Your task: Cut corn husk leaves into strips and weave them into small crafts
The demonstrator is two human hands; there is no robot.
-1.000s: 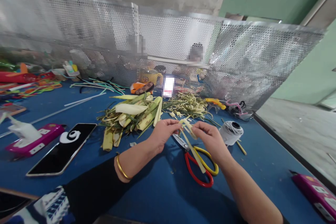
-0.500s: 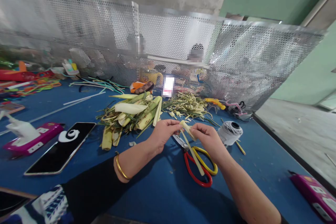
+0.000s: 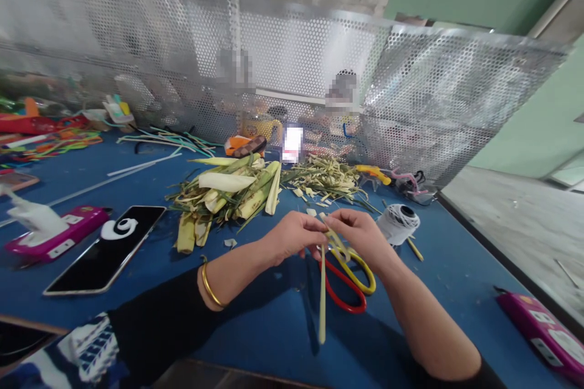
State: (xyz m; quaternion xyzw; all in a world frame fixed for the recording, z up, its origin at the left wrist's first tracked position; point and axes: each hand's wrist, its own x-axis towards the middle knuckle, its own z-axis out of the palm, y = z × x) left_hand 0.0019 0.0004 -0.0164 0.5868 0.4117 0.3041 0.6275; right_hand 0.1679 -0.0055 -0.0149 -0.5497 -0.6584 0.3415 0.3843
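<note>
While your left hand [image 3: 298, 234] is pinching the top of a narrow pale strip [image 3: 322, 310], your right hand [image 3: 358, 234] is gripping a pale folded piece [image 3: 340, 245] just beside it; whether the two are joined, you cannot tell. Half a second ago the strip was slanting across the scissors [image 3: 353, 310]; now it is hanging nearly straight down, left of their red handle, and your hands are sitting closer together, hiding the blades. The bench [image 3: 269, 322] is showing bare blue surface below your wrists and between your right forearm and the right-hand purple power strip [image 3: 541, 331]. Its dark right edge is running beyond the thread spool [image 3: 396, 225], and a perforated screen [image 3: 301, 51] is bounding the back. A white swirl is marking the black phone [image 3: 109, 249]; the power strip's small markings are staying unreadable.
</note>
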